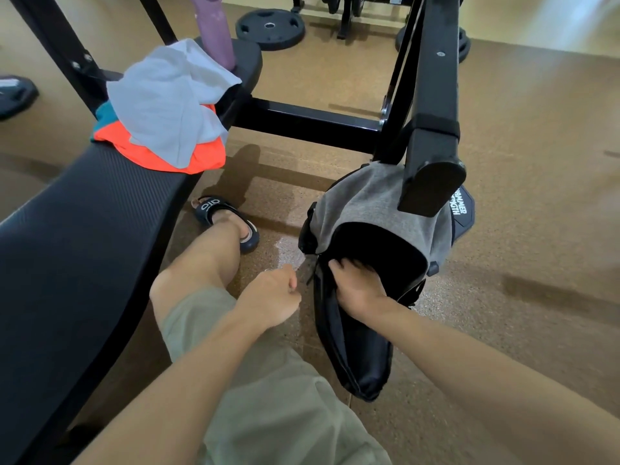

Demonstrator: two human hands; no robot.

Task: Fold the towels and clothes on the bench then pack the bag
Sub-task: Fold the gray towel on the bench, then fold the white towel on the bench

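Observation:
A grey and black bag [379, 203] stands open on the floor, leaning against a black machine post. My right hand [357, 285] grips the near edge of its opening, fingers inside. My left hand [273, 297] hovers just left of the bag with fingers curled, pinching what looks like the small zipper pull. On the black bench [87, 223] at the upper left lies a loose heap: a white towel [167, 99] over an orange garment [201, 156] with a teal piece [105, 117] under it.
A purple roll [214, 28] stands at the bench's far end. The black frame crossbar [308, 124] and post [432, 95] flank the bag. A weight plate [270, 28] lies on the floor behind. My sandalled foot [231, 219] rests between bench and bag.

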